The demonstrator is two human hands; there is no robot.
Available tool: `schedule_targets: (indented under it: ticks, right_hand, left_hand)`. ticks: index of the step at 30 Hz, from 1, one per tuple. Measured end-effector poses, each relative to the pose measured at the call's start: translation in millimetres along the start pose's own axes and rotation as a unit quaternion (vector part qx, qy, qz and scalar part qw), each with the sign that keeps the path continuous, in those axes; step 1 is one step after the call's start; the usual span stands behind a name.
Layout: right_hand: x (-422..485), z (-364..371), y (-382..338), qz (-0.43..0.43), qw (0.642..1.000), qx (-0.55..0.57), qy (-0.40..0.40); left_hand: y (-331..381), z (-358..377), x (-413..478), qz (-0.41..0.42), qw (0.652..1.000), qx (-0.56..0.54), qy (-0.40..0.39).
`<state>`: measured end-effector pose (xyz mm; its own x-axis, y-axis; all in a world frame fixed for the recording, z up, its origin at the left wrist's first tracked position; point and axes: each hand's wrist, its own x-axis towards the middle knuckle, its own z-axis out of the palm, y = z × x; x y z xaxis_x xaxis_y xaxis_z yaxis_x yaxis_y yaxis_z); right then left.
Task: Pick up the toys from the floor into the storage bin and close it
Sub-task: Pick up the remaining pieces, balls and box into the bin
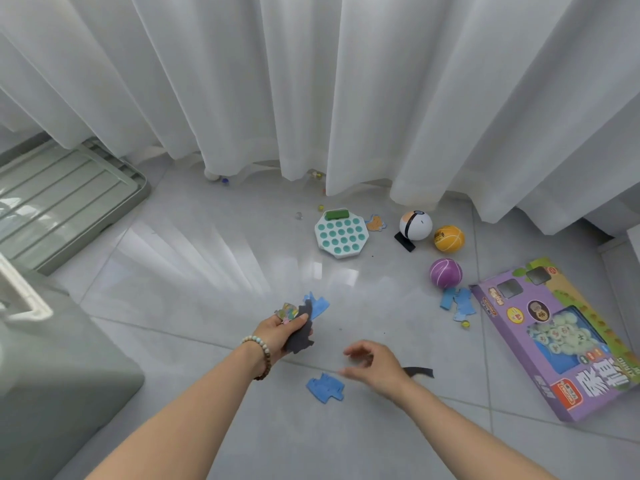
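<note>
The floor (214, 271) is glossy grey tile with thin joints, and a white sheer curtain (311, 81) hangs in deep folds down to it. The bin (52, 375), smooth grey-green plastic, stands open at the lower left. Its ribbed lid (62, 199) lies flat on the floor beyond it, by the curtain.

The left hand (280, 332), with a bead bracelet (259, 355) on the wrist, grips a fan of flat puzzle pieces (304, 323): dark grey in front, blue and many-coloured behind. The right hand (377, 370) is blurred. Its fingers are loosely bent and apart, and it seems to hold nothing. It hovers low over the floor, just beside a jagged blue piece (325, 388), with a dark strip (419, 371) showing past the wrist.

Further out lie more toys. An octagonal white pop board (341, 233) with teal bubbles and a green bar lies near the curtain, with an orange piece (375, 223) at its right edge. To the right of these are a white ball (415, 225) with a black band on a black stand, a yellow ball (449, 239) and a purple ball (445, 273). Below the purple ball are blue scraps (457, 303) and a marble (465, 324). These lie beside a long purple cardboard box (554, 337) with a clear window. Small marbles sit at the curtain hem.
</note>
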<state>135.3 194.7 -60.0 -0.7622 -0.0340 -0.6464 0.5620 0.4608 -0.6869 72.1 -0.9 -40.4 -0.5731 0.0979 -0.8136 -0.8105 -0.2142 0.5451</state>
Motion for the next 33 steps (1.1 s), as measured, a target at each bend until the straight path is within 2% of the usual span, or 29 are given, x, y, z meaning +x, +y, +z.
schedule_targets:
  ticks: [2, 5, 10, 24, 28, 33]
  right_hand:
    - [-7.5, 15.6, 9.8, -0.022, 0.997, -0.07, -0.027]
    - [-10.7, 31.2, 14.4, -0.046, 0.992, -0.117, 0.009]
    - [-5.9, 48.4, 8.0, -0.033, 0.982, -0.176, 0.053]
    - [-8.4, 59.0, 15.1, -0.014, 0.991, -0.128, 0.045]
    - [-8.0, 55.1, 14.5, -0.033, 0.988, -0.151, 0.02]
    - [-12.8, 64.1, 14.0, -0.055, 0.977, -0.201, 0.044]
  left_hand:
    - [-11.7, -12.2, -3.2, -0.012, 1.0, 0.006, 0.007]
    - [-24.6, -19.5, -6.0, -0.017, 1.0, -0.009, 0.021]
    - [-18.6, -16.4, -7.5, 0.01, 0.999, -0.025, 0.038]
    - [-15.0, -8.9, 1.2, 0.016, 0.999, -0.035, 0.039]
    - [-15.1, -11.0, 2.4, 0.018, 0.999, -0.036, 0.033]
    - [-18.3, -23.3, 3.2, 0.014, 0.999, -0.016, 0.044]
